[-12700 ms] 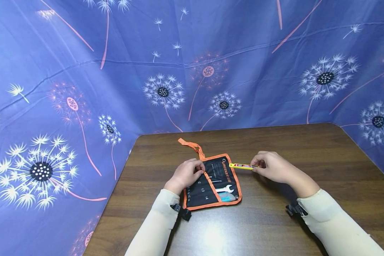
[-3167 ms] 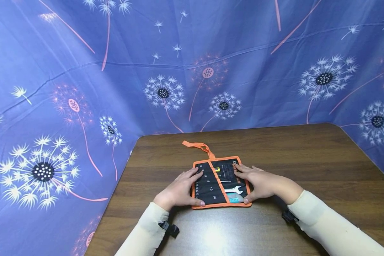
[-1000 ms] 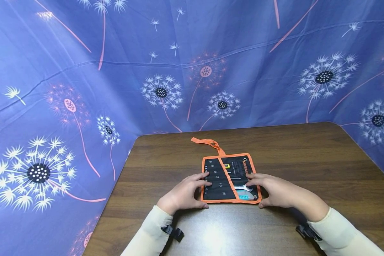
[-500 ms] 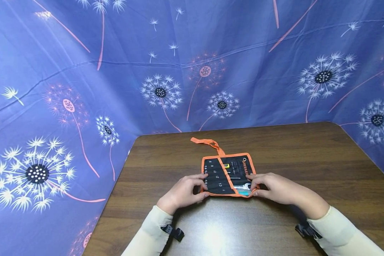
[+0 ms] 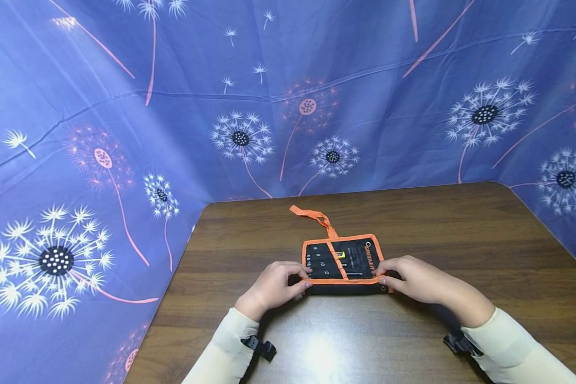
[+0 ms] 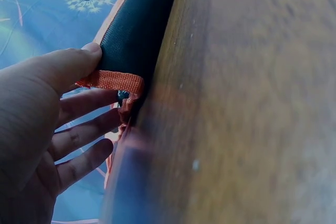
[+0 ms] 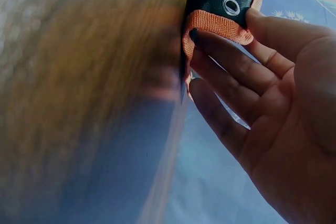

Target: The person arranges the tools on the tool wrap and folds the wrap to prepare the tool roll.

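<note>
A black tool roll [image 5: 357, 258] with orange trim lies on the table, its near edge folded up and over toward the far side. My left hand [image 5: 274, 287] pinches the folded edge at its left end, thumb on top. At the right end my right hand [image 5: 415, 281] pinches the same fold beside a metal eyelet [image 7: 231, 7]. Numbered pockets show on the left half. A yellow tool end [image 5: 341, 255] and a thin metal shaft [image 5: 354, 274] poke from the pockets. The wrench and teal-handled tool are hidden under the fold.
An orange tie strap [image 5: 312, 214] trails from the roll's far edge across the wooden table [image 5: 441, 218]. Behind and to the left hangs a blue dandelion-print cloth [image 5: 182, 133]. A dark strap device [image 5: 259, 348] sits on each wrist.
Earlier the right hand held a yellow tool beside the roll, later seen in a pocket. The roll has shifted right, and both hands have turned its near edge up and over, covering the wrench.
</note>
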`<state>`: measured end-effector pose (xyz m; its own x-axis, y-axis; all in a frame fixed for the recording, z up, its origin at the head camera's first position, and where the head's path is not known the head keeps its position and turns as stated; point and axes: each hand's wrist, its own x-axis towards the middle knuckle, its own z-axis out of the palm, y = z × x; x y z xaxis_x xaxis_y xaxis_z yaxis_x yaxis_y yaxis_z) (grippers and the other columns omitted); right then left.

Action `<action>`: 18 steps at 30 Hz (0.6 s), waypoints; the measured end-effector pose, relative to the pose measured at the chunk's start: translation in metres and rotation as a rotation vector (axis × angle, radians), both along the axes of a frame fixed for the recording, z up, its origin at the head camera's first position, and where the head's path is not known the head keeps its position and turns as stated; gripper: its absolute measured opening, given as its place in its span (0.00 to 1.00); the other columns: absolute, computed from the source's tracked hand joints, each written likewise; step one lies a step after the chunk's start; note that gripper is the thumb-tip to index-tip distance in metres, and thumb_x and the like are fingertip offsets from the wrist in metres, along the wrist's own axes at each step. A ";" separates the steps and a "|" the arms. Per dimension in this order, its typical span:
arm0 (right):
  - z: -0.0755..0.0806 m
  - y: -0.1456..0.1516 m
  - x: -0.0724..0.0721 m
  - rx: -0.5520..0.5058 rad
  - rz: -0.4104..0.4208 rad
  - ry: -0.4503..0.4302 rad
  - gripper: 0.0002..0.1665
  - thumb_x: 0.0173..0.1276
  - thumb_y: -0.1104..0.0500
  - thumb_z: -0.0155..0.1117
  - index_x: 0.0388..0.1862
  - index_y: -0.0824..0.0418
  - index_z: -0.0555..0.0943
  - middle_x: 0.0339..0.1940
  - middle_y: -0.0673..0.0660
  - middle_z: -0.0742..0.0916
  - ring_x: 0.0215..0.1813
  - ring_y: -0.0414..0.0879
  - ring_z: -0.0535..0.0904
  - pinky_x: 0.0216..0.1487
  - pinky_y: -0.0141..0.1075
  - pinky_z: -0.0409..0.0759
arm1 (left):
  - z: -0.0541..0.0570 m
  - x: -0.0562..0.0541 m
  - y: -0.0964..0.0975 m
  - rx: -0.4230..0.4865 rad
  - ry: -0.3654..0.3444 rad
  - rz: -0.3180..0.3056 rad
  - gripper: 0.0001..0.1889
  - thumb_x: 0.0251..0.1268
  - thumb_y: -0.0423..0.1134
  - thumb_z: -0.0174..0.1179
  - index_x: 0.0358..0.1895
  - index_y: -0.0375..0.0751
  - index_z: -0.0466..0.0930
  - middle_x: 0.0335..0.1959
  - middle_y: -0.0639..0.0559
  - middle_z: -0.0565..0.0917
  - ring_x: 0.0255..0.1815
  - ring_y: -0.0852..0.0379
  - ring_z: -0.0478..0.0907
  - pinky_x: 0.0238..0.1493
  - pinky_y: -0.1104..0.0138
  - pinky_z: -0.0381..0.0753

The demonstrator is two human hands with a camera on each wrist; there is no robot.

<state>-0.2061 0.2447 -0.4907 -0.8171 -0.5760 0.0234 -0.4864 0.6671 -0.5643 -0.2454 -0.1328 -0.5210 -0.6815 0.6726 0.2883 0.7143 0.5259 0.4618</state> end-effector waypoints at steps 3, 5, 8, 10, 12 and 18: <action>0.000 0.000 -0.001 -0.004 0.002 0.002 0.04 0.78 0.57 0.65 0.44 0.47 0.86 0.25 0.37 0.83 0.29 0.33 0.79 0.38 0.38 0.79 | 0.000 0.000 0.001 0.011 -0.008 0.010 0.07 0.73 0.51 0.68 0.35 0.60 0.87 0.49 0.63 0.90 0.54 0.70 0.83 0.58 0.66 0.80; -0.001 0.001 -0.001 -0.004 0.000 0.000 0.05 0.78 0.57 0.66 0.44 0.46 0.85 0.24 0.37 0.83 0.28 0.33 0.78 0.37 0.37 0.78 | -0.001 -0.001 0.001 0.020 -0.005 0.014 0.06 0.73 0.51 0.68 0.35 0.60 0.87 0.47 0.64 0.90 0.53 0.71 0.83 0.57 0.66 0.80; -0.001 0.001 -0.002 0.006 -0.006 0.004 0.06 0.77 0.58 0.66 0.43 0.45 0.85 0.24 0.38 0.83 0.28 0.33 0.78 0.36 0.37 0.77 | -0.003 -0.002 0.002 0.032 0.002 0.017 0.05 0.72 0.51 0.68 0.36 0.60 0.89 0.46 0.66 0.89 0.51 0.72 0.83 0.55 0.67 0.81; -0.001 0.001 -0.002 0.012 -0.015 0.009 0.07 0.76 0.59 0.67 0.42 0.45 0.85 0.25 0.38 0.83 0.29 0.34 0.77 0.36 0.36 0.77 | -0.003 -0.002 0.002 0.033 0.007 0.019 0.05 0.72 0.51 0.69 0.37 0.60 0.89 0.45 0.68 0.89 0.50 0.73 0.83 0.55 0.68 0.81; -0.001 0.001 -0.002 0.007 -0.018 0.011 0.07 0.76 0.60 0.68 0.41 0.45 0.86 0.27 0.38 0.84 0.29 0.34 0.77 0.36 0.36 0.77 | -0.003 -0.002 0.002 0.030 0.005 0.022 0.04 0.72 0.50 0.69 0.38 0.59 0.90 0.43 0.69 0.88 0.48 0.73 0.83 0.53 0.68 0.81; -0.002 0.000 -0.002 -0.018 -0.008 0.005 0.08 0.74 0.62 0.70 0.41 0.47 0.88 0.27 0.37 0.85 0.28 0.33 0.78 0.34 0.36 0.78 | -0.002 -0.002 0.003 0.019 -0.009 0.034 0.03 0.70 0.48 0.71 0.37 0.57 0.90 0.40 0.69 0.88 0.44 0.74 0.82 0.49 0.69 0.81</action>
<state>-0.2083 0.2449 -0.4926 -0.8213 -0.5693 0.0377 -0.4841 0.6604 -0.5740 -0.2470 -0.1297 -0.5234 -0.7062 0.6438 0.2947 0.6923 0.5406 0.4780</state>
